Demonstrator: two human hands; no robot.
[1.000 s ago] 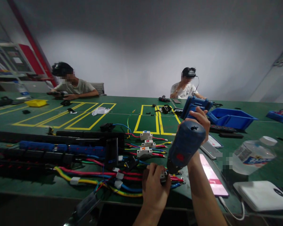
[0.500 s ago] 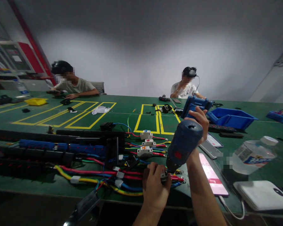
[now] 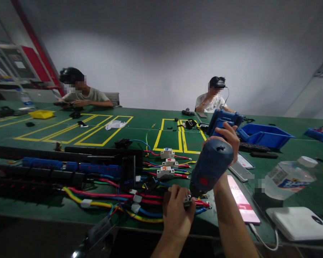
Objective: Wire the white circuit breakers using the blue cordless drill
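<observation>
My right hand grips a blue cordless drill by its handle, its battery end up and its nose tilted down. The drill's tip meets a small pale circuit breaker, mostly hidden by the fingers of my left hand, which are closed around it. Thick red cables and a blue cable with bare metal lugs run past my left hand. Beyond it, several white breakers with wires lie in a row.
Black power strips with blue sockets lie at the left. On the right are a pink-screened phone, a white power bank, a plastic bottle and a blue bin. Two co-workers sit across the green table.
The drill has shifted very slightly to the right, its tip still at the breaker. My left hand stays in place. The left co-worker's hand has lifted off the table.
</observation>
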